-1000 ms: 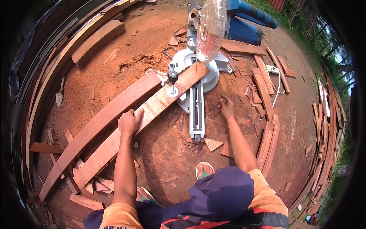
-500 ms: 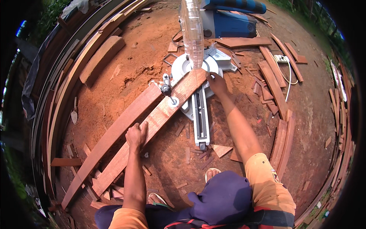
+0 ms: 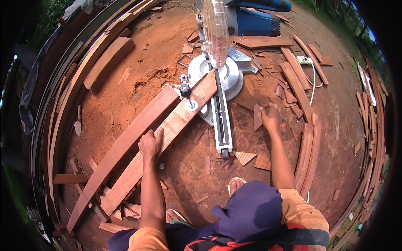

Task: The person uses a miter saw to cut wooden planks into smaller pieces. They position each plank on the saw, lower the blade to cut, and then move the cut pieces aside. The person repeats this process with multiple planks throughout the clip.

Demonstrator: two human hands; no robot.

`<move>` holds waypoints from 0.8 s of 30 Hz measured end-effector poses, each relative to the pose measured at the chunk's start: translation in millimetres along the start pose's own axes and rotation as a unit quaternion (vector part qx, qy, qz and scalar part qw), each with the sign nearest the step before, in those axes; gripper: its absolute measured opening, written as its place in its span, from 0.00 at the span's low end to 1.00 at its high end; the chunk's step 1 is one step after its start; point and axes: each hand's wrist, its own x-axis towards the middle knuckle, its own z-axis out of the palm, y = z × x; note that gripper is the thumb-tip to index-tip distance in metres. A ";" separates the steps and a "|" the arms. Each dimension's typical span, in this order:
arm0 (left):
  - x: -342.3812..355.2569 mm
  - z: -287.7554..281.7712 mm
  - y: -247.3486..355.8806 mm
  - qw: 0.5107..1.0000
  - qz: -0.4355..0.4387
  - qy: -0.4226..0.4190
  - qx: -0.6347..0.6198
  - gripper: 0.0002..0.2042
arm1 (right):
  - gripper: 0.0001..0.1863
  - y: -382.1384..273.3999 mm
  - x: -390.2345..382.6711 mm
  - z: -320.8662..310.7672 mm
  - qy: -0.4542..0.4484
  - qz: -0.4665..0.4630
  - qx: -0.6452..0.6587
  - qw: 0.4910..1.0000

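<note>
My left grip (image 3: pixel 150 144) is closed on the long board (image 3: pixel 173 123), with the thumb on its top face. The board runs slantwise from my lower left up to the saw (image 3: pixel 217 42), under the clamp (image 3: pixel 185 90); its far end lies forward and right of this hand. My right grip (image 3: pixel 270 115), apart from the board, pinches a small wood piece (image 3: pixel 257 119).

Your left hand (image 3: pixel 151 144) grips the board (image 3: pixel 178 122), whose far end lies on the saw (image 3: pixel 233 80) with the clamp (image 3: pixel 185 90) pad on top. Right of the saw, your right hand (image 3: pixel 271 117) holds an offcut (image 3: pixel 257 118) in its fingers. Left of the saw lie a second board (image 3: pixel 125 143) and, farther out, a trowel (image 3: pixel 78 126); a power strip (image 3: pixel 304 60) lies to its right.
</note>
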 end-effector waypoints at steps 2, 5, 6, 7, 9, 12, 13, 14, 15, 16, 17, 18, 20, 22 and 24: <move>-1.1 3.7 -3.4 1.000 -0.007 -0.003 -0.001 0.32 | 0.15 -22.4 17.6 -39.4 -0.112 0.044 0.148 0.982; 0.2 4.4 -1.7 1.000 -0.002 -0.011 0.002 0.32 | 0.16 -94.9 58.9 -105.5 -0.258 0.005 0.312 0.914; 2.3 6.1 -1.9 1.000 -0.001 -0.008 -0.001 0.32 | 0.16 -119.8 69.0 -111.4 -0.272 -0.056 0.321 0.905; 4.2 8.0 -0.9 1.000 -0.001 -0.007 -0.005 0.32 | 0.17 -143.7 78.5 -113.6 -0.285 -0.119 0.329 0.892; 7.6 7.3 5.2 1.000 -0.001 -0.004 -0.009 0.32 | 0.21 -193.9 97.9 -114.5 -0.278 -0.230 0.323 0.875; 4.9 -0.2 -6.5 1.000 -0.017 0.013 -0.007 0.33 | 0.28 -275.8 119.9 -100.4 -0.234 -0.319 0.164 0.904; 5.5 -0.6 -21.3 1.000 -0.030 -0.001 0.001 0.33 | 0.34 -304.0 125.7 -95.1 -0.260 -0.334 0.117 0.898; 4.6 -1.6 -24.9 0.999 -0.030 -0.004 -0.017 0.33 | 0.37 -317.0 130.2 -89.4 -0.276 -0.345 0.061 0.895; 7.3 -2.8 -20.6 0.999 -0.023 -0.026 -0.027 0.33 | 0.40 -320.9 136.2 -81.5 -0.288 -0.362 0.012 0.886; 6.1 2.4 -20.2 0.999 -0.014 0.008 -0.042 0.31 | 0.42 -322.0 138.6 -77.4 -0.291 -0.384 -0.006 0.876; 6.7 3.7 -20.2 0.998 -0.009 -0.001 -0.057 0.31 | 0.41 -318.8 136.4 -73.9 -0.287 -0.394 -0.024 0.873; 6.9 6.8 -19.8 0.997 -0.001 0.006 -0.072 0.32 | 0.39 -310.4 134.0 -64.0 -0.264 -0.400 -0.032 0.877; 6.3 9.8 -23.3 0.996 0.012 0.009 -0.084 0.32 | 0.34 -296.4 137.1 -57.4 -0.257 -0.413 -0.033 0.873; -0.2 13.9 -29.3 0.994 -0.004 0.026 -0.101 0.32 | 0.36 -298.5 135.4 -64.6 -0.280 -0.408 -0.011 0.869; 2.2 20.6 -28.2 0.994 -0.007 0.009 -0.112 0.31 | 0.33 -291.6 144.0 -52.2 -0.308 -0.397 -0.001 0.865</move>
